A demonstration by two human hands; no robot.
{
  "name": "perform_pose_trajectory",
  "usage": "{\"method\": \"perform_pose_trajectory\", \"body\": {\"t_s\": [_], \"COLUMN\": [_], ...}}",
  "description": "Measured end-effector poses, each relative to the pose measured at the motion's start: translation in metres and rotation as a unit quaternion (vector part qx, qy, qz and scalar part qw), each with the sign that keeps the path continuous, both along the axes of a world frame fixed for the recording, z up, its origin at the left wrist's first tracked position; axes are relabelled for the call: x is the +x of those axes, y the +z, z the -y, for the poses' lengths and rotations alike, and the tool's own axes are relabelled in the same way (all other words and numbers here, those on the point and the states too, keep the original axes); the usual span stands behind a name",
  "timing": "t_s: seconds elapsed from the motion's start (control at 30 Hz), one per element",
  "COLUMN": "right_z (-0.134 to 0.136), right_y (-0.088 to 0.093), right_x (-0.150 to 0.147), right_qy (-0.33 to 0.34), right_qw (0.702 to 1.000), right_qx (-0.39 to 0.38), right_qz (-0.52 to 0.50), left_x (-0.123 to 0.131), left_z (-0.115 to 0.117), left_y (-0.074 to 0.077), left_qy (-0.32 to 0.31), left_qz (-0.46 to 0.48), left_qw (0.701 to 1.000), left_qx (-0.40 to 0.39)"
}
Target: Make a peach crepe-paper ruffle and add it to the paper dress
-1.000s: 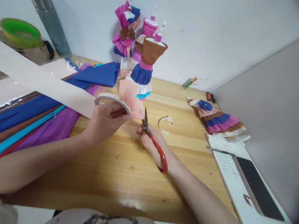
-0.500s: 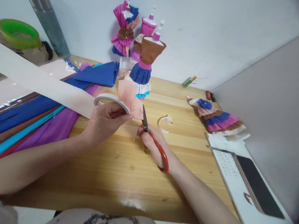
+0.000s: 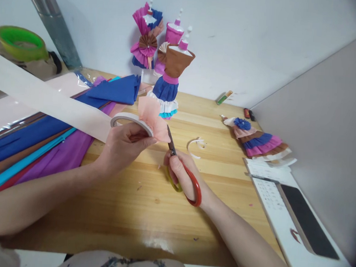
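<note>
1. Evidently, the head view has both hands raised over the wooden table (image 3: 148, 212). The left hand (image 3: 127, 144) pinches a pink crepe piece (image 3: 151, 109) between thumb and fingers. A white tape roll (image 3: 127, 115) sits at the same hand; I cannot tell whether the fingers pass through it.

2. In that view, the right hand (image 3: 182, 176) is closed around the handles of the scissors (image 3: 172, 146). The blades look nearly together, just beside the crepe's right edge; whether they touch it is unclear.

3. Judging the risks, the crepe's thin, loose edge could fold away from the blades rather than cut, since only its lower part is gripped. A stroke angled too far inward could nick the left thumb or the tape.

4. Holding roll and crepe in one hand could also loosen the pinch and let the piece twist.

5. Beyond, the brown-topped dress form (image 3: 178, 64) stands behind the crepe; an overlong reach might knock it. White curled strips (image 3: 188, 148) lie to the right, where fresh offcuts could mix with them.
</note>
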State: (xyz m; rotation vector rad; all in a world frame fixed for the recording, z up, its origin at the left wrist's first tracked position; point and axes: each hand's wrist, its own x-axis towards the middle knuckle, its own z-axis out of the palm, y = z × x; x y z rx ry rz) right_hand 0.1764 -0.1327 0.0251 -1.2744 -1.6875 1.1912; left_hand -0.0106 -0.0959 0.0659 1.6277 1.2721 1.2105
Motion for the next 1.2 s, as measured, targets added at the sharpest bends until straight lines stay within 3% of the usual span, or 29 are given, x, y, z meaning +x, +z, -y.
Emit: {"method": "perform_pose_trajectory", "body": {"t_s": [0.27, 0.53, 0.73, 0.9, 1.03, 1.2], "right_z": [0.0, 0.0, -0.003, -0.001, 0.0, 0.0], "right_y": [0.001, -0.003, -0.01, -0.012, -0.009, -0.003], "right_x": [0.0, -0.002, -0.004, -0.003, -0.003, -0.001], "right_qy": [0.001, -0.015, -0.019, -0.013, -0.003, 0.012], "right_qw": [1.0, 0.994, 0.988, 0.989, 0.993, 0.999], "right_qx": [-0.006, -0.037, -0.047, -0.046, -0.035, 0.04], "right_qz": [-0.02, -0.098, -0.146, -0.138, -0.114, -0.027], "left_x": [0.0, -0.003, -0.005, -0.009, -0.009, -0.004], "left_z": [-0.002, -0.007, -0.016, -0.02, -0.018, -0.015], "left_y": [0.004, -0.001, 0.001, 0.003, 0.001, -0.001], "left_qy": [-0.013, -0.022, -0.054, -0.093, -0.088, -0.048], "left_qz": [0.005, 0.108, 0.289, 0.322, 0.32, 0.3], "left_qw": [1.0, 0.992, 0.939, 0.907, 0.912, 0.936], "left_qx": [-0.014, -0.062, -0.181, -0.256, -0.241, -0.18]}}
